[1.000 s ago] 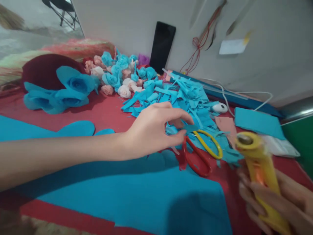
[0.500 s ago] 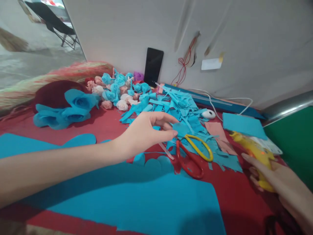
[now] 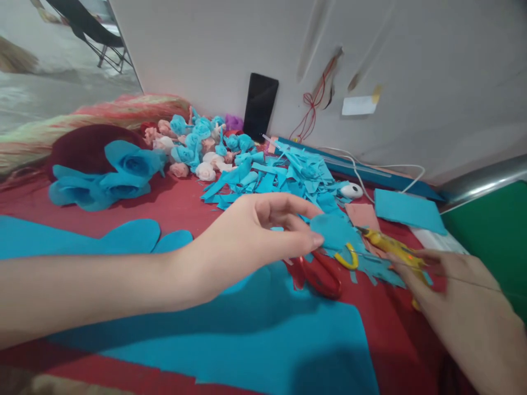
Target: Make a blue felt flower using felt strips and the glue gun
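My left hand [image 3: 272, 233] pinches a rounded blue petal [image 3: 331, 230] between thumb and fingertips, held up above the table. My right hand [image 3: 448, 291] is wrapped round a yellow glue gun [image 3: 391, 247], whose nozzle points left, close to the petal but apart from it. A thin strand runs from near the petal across the glue gun and my right hand; its kind is unclear. Below the petal lie scissors with one red handle [image 3: 323, 277] and one yellow handle [image 3: 349, 257], partly hidden. Under my left forearm spreads a large blue sheet [image 3: 247, 334].
Blue scraps [image 3: 300, 175] heap up at the middle. Small paper roses [image 3: 201, 131] and larger blue flowers [image 3: 123, 170] sit at the left. A black phone [image 3: 261, 107] leans on the wall. A blue stack [image 3: 409, 209] and white mouse-like object [image 3: 351, 190] lie right.
My right hand has brought the glue gun left and slightly up, its nozzle now near the petal. My left hand has shifted a little right with the petal, which now shows more fully.
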Tool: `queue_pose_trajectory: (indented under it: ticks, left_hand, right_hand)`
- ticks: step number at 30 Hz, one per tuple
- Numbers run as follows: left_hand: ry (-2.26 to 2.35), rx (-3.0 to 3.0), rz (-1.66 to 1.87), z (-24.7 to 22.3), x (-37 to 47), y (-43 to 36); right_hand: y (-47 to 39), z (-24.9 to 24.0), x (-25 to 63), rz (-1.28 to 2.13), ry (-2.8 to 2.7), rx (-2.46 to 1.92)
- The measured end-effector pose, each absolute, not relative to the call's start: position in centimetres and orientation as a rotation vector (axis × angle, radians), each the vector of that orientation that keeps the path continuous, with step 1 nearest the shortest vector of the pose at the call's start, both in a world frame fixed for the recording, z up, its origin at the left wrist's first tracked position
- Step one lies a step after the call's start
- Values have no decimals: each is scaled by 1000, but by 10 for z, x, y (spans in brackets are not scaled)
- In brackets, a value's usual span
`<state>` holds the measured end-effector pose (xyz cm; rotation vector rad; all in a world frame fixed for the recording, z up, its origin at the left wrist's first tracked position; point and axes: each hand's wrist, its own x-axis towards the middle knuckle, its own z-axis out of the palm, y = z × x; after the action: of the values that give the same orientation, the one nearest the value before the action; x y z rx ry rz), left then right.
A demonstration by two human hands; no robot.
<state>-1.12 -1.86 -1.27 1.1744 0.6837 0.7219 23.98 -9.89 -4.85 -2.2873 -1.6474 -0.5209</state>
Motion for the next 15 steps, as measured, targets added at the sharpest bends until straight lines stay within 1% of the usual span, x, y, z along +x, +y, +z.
queue_pose_trajectory:
  ticks: [3, 5, 6, 7, 15]
  left_hand:
    - [654, 1156, 742, -11, -12, -23]
    - [638, 1149, 738, -11, -13, -25]
    - [628, 1146, 734, -11, -13, -25]
    - [617, 1148, 730, -11, -13, -25]
    - [537, 1150, 670, -12, -12, -28]
  right_hand:
    - [-107, -34, 197, -276, -1836, -2021]
    - [-109, -26, 170, 186, -1885, -1648]
    - [-109, -23, 159, 396, -1854, -1607]
    - [-108, -21, 149, 527, -1813, -1590]
    - [-98, -30, 130, 851, -1450, -1257]
